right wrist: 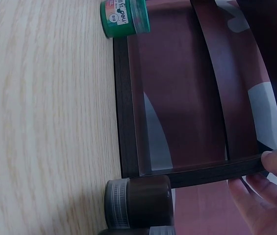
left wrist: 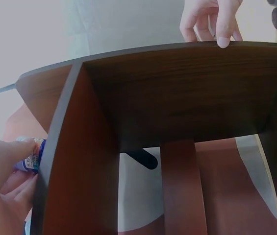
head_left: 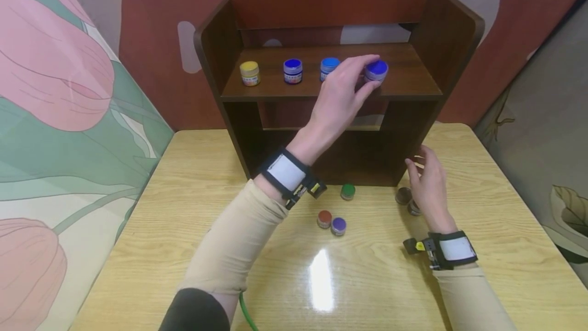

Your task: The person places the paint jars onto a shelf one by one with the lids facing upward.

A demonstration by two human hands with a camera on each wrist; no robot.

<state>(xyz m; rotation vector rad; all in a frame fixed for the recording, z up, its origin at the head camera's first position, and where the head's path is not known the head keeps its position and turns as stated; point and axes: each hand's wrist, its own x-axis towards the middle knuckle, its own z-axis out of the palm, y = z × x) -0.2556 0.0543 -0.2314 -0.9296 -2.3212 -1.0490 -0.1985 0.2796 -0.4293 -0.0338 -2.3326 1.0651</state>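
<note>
My left hand (head_left: 337, 93) pinches a dark blue-lidded paint jar (head_left: 376, 69) between thumb and fingers at the upper board's right part; the left wrist view shows its label (left wrist: 32, 159). Left of it on that board are a light-blue-lidded jar (head_left: 329, 67), partly behind the hand, another dark blue one (head_left: 293, 71) and a yellow one (head_left: 250, 73). My right hand (head_left: 429, 188) grips the front edge of the brown wooden shelf's (head_left: 452, 29) right side panel, its thumb (right wrist: 271, 159) on the edge and fingers outside. Below this hand stand a dark brown jar (head_left: 403, 196) and another dark jar (head_left: 414, 209).
On the light wood table (head_left: 197, 208), a green-lidded jar (head_left: 347, 191) stands before the shelf's base. Nearer are a red-brown-lidded jar (head_left: 324, 218) and a purple-lidded jar (head_left: 338, 226), side by side. A green cable (head_left: 247, 313) lies by the left sleeve. Patterned cloth hangs behind.
</note>
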